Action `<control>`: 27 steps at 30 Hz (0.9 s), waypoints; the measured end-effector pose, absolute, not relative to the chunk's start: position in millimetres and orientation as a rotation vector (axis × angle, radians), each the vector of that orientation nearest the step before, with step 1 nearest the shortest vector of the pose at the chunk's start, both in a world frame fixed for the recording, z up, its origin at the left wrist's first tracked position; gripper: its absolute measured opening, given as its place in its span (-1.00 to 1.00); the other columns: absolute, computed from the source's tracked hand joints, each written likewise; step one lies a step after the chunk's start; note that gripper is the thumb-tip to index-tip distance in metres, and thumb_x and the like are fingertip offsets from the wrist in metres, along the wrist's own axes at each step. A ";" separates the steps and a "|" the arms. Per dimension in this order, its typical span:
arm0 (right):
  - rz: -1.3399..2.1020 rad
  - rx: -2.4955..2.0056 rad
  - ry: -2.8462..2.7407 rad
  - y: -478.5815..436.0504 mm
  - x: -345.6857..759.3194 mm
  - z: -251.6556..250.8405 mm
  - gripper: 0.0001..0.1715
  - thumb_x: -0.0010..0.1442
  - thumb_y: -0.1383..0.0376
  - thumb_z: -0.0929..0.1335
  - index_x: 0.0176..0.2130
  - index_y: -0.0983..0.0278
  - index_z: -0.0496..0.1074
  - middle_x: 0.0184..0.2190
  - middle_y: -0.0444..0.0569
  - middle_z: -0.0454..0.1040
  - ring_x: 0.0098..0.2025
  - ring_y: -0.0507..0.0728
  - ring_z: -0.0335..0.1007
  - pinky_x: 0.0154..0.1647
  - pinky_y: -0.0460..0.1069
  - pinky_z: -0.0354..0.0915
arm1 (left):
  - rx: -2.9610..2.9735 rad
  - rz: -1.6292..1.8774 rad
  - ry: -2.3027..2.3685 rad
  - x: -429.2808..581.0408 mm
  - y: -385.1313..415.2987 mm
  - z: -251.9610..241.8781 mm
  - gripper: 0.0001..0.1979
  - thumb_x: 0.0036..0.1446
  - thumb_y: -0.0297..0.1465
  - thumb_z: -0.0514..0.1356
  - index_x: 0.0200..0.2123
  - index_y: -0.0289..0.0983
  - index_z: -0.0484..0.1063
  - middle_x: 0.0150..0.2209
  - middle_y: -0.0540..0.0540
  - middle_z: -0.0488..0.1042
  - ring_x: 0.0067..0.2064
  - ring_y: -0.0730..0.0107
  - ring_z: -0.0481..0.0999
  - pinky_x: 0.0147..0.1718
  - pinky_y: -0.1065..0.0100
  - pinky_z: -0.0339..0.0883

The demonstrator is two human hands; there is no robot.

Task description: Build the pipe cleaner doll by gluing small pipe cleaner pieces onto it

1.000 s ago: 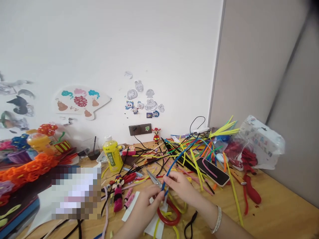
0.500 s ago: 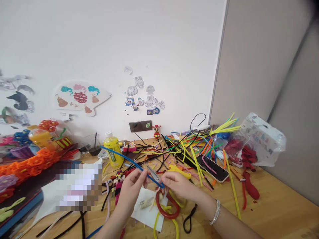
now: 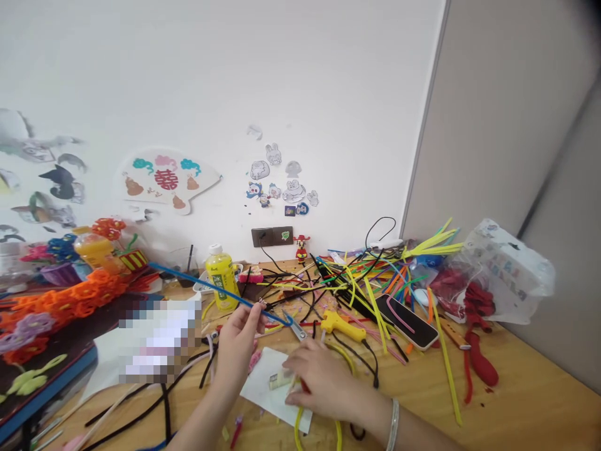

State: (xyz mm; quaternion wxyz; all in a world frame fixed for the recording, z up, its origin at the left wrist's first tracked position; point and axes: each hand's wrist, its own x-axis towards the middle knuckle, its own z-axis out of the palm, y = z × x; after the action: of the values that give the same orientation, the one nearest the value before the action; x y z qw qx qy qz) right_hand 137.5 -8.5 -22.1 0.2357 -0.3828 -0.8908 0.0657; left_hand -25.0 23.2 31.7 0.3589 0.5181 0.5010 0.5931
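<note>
My left hand (image 3: 238, 335) pinches a long blue pipe cleaner (image 3: 197, 279) between thumb and fingertips. It slants up to the left, and its short right end is bent into a small hook. Over the red handles of a pair of scissors (image 3: 297, 329) lies my right hand (image 3: 326, 379), fingers curled around them; the metal blades point up and left beside the hook. Most of the handles are hidden under the hand. Beneath it are a white paper sheet (image 3: 263, 376), a small pale roll (image 3: 280, 380) and a yellow pipe cleaner loop (image 3: 339, 432).
Behind my right hand lies a yellow glue gun (image 3: 345, 326) with its black cord. A phone (image 3: 408, 321), piled coloured pipe cleaners (image 3: 370, 269) and a plastic bag (image 3: 511, 269) are to the right. A yellow bottle (image 3: 221, 275) stands behind my left hand; orange fuzzy flowers (image 3: 89, 297) are left.
My right hand has let go of the blue pipe cleaner's end and moved down onto the scissors' handles. My left hand has shifted left with the pipe cleaner. The view has turned slightly left.
</note>
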 end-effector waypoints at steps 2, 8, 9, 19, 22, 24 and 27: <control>-0.104 -1.092 -2.515 -6.8 123.0 -34.9 -0.78 0.05 0.29 0.38 -0.24 0.32 0.43 -0.32 0.00 0.47 -0.18 0.21 0.23 -0.14 0.08 0.14 | 1.340 1.526 1.296 -25.3 23.9 29.5 -0.62 -0.07 -0.06 0.14 -0.57 -0.28 0.32 -0.64 0.05 0.32 -0.62 0.52 0.24 -0.73 0.53 0.01; -0.467 -1.044 -2.636 1.8 110.3 -46.6 -0.89 0.10 0.36 0.33 -0.44 0.35 0.42 -0.44 0.03 0.45 -0.29 0.19 0.24 -0.30 0.07 0.13 | 1.221 1.476 1.302 -23.6 22.7 27.7 -0.62 -0.06 -0.03 0.13 -0.51 -0.26 0.31 -0.60 0.08 0.32 -0.69 0.58 0.16 -0.80 0.56 -0.07; -0.474 -1.024 -2.654 1.1 110.5 -44.9 -0.91 0.08 0.36 0.34 -0.43 0.36 0.42 -0.44 0.03 0.45 -0.30 0.19 0.25 -0.31 0.07 0.13 | 1.218 1.477 1.296 -23.3 22.1 28.6 -0.62 -0.06 -0.03 0.13 -0.48 -0.26 0.32 -0.59 0.08 0.33 -0.69 0.57 0.16 -0.80 0.57 -0.07; 0.109 -1.046 -2.268 -8.0 119.5 -23.8 -0.91 0.12 0.36 0.26 -0.32 0.27 0.36 -0.42 -0.08 0.44 -0.33 0.10 0.30 -0.37 -0.06 0.14 | 1.323 1.591 1.241 -30.6 25.5 35.2 -0.65 -0.06 -0.12 0.17 -0.60 -0.29 0.30 -0.65 0.04 0.35 -0.59 0.51 0.28 -0.62 0.51 0.15; 0.351 -1.039 -2.004 -7.1 127.5 -18.8 -0.85 0.18 0.30 0.22 -0.25 0.25 0.33 -0.36 -0.07 0.43 -0.31 0.09 0.31 -0.32 -0.07 0.17 | 1.314 1.605 1.242 -30.8 26.0 35.5 -0.66 -0.06 -0.12 0.17 -0.60 -0.29 0.30 -0.65 0.05 0.35 -0.61 0.52 0.27 -0.62 0.50 0.16; 0.477 -1.028 -1.850 -4.1 133.5 -19.0 -0.78 0.21 0.24 0.19 -0.17 0.25 0.31 -0.27 -0.04 0.42 -0.23 0.10 0.31 -0.22 -0.04 0.18 | 1.271 1.573 1.257 -29.7 25.0 34.9 -0.65 -0.06 -0.09 0.15 -0.58 -0.28 0.30 -0.65 0.07 0.34 -0.64 0.53 0.25 -0.67 0.51 0.12; 0.637 -1.034 -1.657 3.0 142.2 -23.5 -0.71 0.23 0.18 0.16 -0.08 0.22 0.26 -0.15 -0.01 0.38 -0.09 0.12 0.26 -0.09 -0.01 0.16 | 1.226 1.512 1.279 -27.8 23.7 32.2 -0.64 -0.04 -0.07 0.13 -0.53 -0.27 0.31 -0.64 0.07 0.34 -0.67 0.55 0.22 -0.75 0.55 0.02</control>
State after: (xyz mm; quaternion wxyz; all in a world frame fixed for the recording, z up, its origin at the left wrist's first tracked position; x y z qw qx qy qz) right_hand 142.2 3.0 -23.5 0.5172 -0.4306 -0.6904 0.2655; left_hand -27.8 23.7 32.2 0.3954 0.4834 0.5044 0.5963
